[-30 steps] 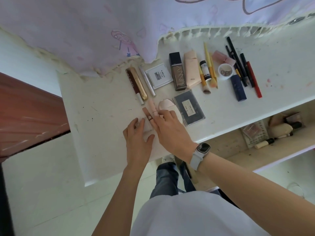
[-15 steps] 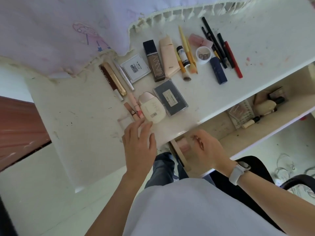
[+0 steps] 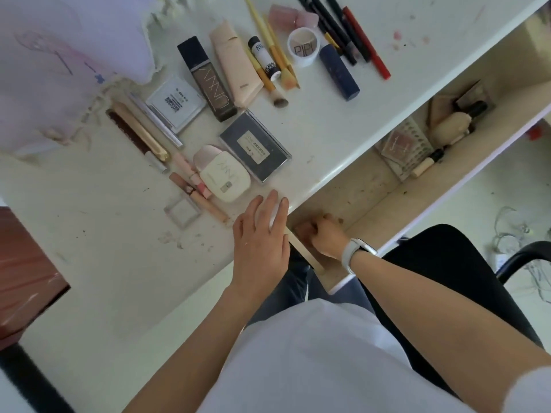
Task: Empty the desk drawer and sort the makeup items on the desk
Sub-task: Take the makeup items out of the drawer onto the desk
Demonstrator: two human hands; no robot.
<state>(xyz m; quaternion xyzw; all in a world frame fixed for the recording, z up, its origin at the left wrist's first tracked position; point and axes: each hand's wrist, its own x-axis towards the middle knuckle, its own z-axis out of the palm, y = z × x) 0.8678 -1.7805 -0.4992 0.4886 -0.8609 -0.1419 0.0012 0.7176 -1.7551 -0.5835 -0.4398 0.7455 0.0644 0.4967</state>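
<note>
View: a head-worn camera looks down on a white desk with its drawer pulled open below the right-hand edge.

Left hand: the left hand lies flat on the desk at the front edge, fingers straight and slightly spread, holding nothing.

Right hand: the right hand is inside the near-left corner of the drawer, fingers curled downward. Something pinkish shows at its fingertips, but whether it is gripped cannot be told.

Sorted on the desk: slim tubes lie side by side at the left. Beside them are a white compact, a dark UNNY foundation bottle, a peach tube, yellow-handled brushes, a small white PIPL jar, a navy tube and dark and red pencils. Nearer the person sit a cream UNNY compact, a grey palette and a small clear square case.

Still in the drawer: a cluster at the far right end, well apart from both hands: a flat pink palette, a beige sponge-like item, a small dark-capped tube and a dark box.

Key relation: the drawer runs long from near-left to far-right. The remaining items lie at its far-right end, so the right hand is nearer and would have to reach away along that axis.

Progress: judged from the layout, most items are out and a handful remain.
</note>
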